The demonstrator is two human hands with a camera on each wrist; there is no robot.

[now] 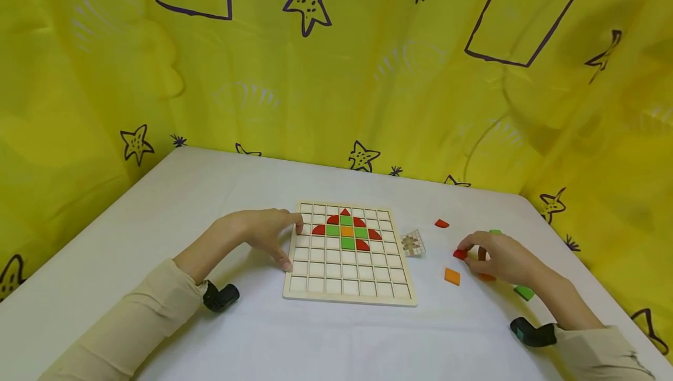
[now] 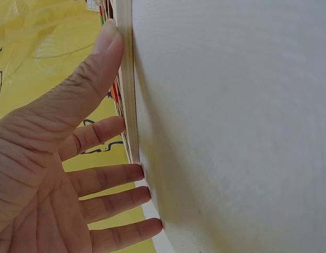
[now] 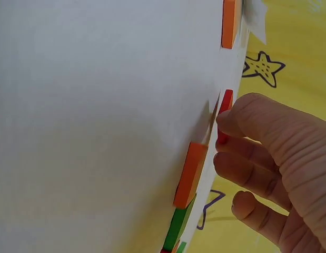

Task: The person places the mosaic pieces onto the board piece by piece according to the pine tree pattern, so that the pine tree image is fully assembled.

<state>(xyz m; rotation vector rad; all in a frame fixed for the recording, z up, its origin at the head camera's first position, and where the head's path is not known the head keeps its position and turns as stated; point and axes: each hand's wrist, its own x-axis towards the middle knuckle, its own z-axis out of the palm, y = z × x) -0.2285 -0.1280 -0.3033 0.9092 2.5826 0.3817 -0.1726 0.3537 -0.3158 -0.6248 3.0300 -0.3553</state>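
Observation:
A wooden grid board (image 1: 315, 284) lies on the white table, with red, green and orange tiles set in its upper middle squares. My left hand (image 1: 265, 232) rests at the board's left edge, its thumb and fingertips on the frame. In the left wrist view the fingers (image 2: 107, 176) are spread and nearly straight along the board's side. Right of the board, my right hand (image 1: 499, 255) pinches a red curved-edge tile (image 1: 460, 254) between thumb and finger. The right wrist view shows this red tile (image 3: 226, 100) close to the tabletop, partly covered by the thumb.
A small pattern card (image 1: 413, 243) lies by the board's right edge. Loose around the right hand are a red tile (image 1: 441, 223), an orange tile (image 1: 452, 276) and green tiles (image 1: 523, 293). A yellow curtain (image 1: 326, 89) hangs behind the table.

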